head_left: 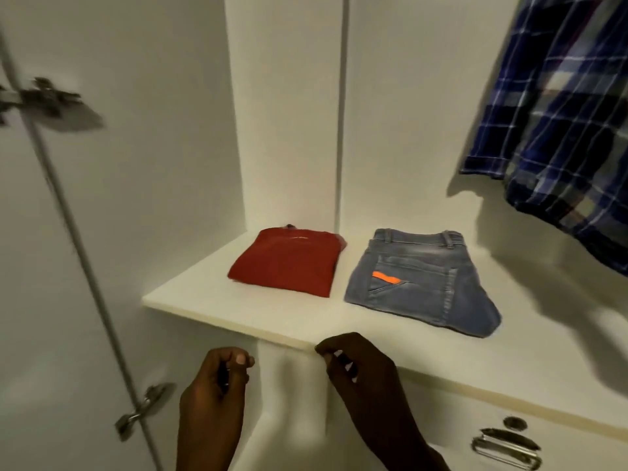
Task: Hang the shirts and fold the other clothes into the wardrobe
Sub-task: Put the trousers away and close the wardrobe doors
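Observation:
A folded red garment lies on the white wardrobe shelf at the left. Beside it on the right lie folded blue jeans with an orange strip on the back pocket. A blue plaid shirt hangs at the upper right inside the wardrobe. My left hand hovers below the shelf's front edge with loosely curled fingers, holding nothing. My right hand is at the shelf's front edge, fingers also loosely curled and empty. Neither hand touches the clothes.
The open wardrobe door stands at the left with two metal hinges. Below the shelf at the lower right is a drawer front with a metal handle and a keyhole. A white upright panel divides the back wall.

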The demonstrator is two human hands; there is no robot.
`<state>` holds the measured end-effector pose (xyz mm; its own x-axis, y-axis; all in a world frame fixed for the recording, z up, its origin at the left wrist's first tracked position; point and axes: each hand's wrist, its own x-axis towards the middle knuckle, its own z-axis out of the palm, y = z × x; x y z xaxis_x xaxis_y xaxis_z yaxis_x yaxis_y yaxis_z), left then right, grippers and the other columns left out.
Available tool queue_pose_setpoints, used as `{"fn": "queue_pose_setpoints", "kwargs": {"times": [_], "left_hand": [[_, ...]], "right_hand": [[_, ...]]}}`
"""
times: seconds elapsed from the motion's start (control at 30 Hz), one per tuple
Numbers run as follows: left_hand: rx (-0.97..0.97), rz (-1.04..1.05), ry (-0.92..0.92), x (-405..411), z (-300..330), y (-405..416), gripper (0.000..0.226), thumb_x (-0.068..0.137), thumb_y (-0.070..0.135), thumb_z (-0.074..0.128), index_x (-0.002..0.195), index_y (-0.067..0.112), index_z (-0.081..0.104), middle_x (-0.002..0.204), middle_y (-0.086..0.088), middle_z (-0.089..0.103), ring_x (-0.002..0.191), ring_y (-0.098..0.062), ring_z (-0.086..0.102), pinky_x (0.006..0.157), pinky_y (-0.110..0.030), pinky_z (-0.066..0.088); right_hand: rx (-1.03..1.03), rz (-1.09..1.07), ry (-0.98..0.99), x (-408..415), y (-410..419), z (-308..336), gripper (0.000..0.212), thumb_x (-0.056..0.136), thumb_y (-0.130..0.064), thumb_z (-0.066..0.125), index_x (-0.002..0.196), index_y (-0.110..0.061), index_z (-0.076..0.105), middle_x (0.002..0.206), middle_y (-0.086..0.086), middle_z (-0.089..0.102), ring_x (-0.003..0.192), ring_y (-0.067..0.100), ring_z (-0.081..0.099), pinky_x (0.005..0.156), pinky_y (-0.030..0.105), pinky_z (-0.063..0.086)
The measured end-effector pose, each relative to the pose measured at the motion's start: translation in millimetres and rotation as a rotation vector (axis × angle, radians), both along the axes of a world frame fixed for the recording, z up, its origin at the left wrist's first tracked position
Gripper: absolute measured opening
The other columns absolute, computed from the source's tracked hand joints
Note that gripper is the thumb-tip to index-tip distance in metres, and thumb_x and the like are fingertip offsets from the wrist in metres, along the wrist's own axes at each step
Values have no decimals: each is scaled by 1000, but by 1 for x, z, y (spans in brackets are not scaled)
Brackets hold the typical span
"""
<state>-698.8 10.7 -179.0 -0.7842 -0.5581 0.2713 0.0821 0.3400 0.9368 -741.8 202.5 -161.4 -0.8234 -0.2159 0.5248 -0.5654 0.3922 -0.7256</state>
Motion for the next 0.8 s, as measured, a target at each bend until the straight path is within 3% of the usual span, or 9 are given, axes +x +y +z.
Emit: {"fn": "queue_pose_setpoints", "kwargs": {"times": [0.13, 0.43, 0.63, 0.7, 0.8], "left_hand": [[9, 45, -21, 53, -10, -49, 17, 99, 23, 57, 85, 29, 66, 88, 10, 74, 80, -8, 69, 67, -9, 47], [3, 154, -64, 114, -30, -100, 15, 99, 27, 55, 87, 26, 63, 88, 15, 73, 76, -15, 70, 68, -19, 44], [-41, -41, -71, 86, -26, -53, 17, 98, 17, 58, 87, 29, 62, 89, 13, 71, 78, -11, 69, 66, -17, 46], [-178, -137, -12, 62, -17, -32, 19, 97, 16, 59, 88, 33, 60, 89, 15, 69, 77, -8, 68, 64, -16, 51], [-384, -263, 111, 8, -4, 1, 18, 94, 9, 62, 91, 27, 60, 87, 13, 67, 84, -3, 65, 71, -9, 50]], "right_hand": [[30, 77, 2, 32, -64, -18, 24, 94, -13, 65, 97, -36, 69, 100, -26, 64, 90, -1, 62, 71, 11, 47], [169, 208, -22, 83, -148, -33, 15, 96, -17, 63, 102, -29, 69, 101, -24, 62, 97, -7, 57, 76, 5, 44], [131, -15, 24, 69, -101, -19, 16, 97, -23, 62, 110, -30, 68, 104, -24, 61, 96, -7, 56, 78, 5, 43], [66, -156, 17, 45, -63, -10, 19, 95, -20, 63, 113, -25, 67, 107, -16, 63, 93, -3, 59, 83, 11, 47], [162, -470, 190, 0, 8, 0, 26, 88, -21, 69, 114, -20, 67, 113, -1, 67, 99, 21, 63, 87, 41, 51]]}}
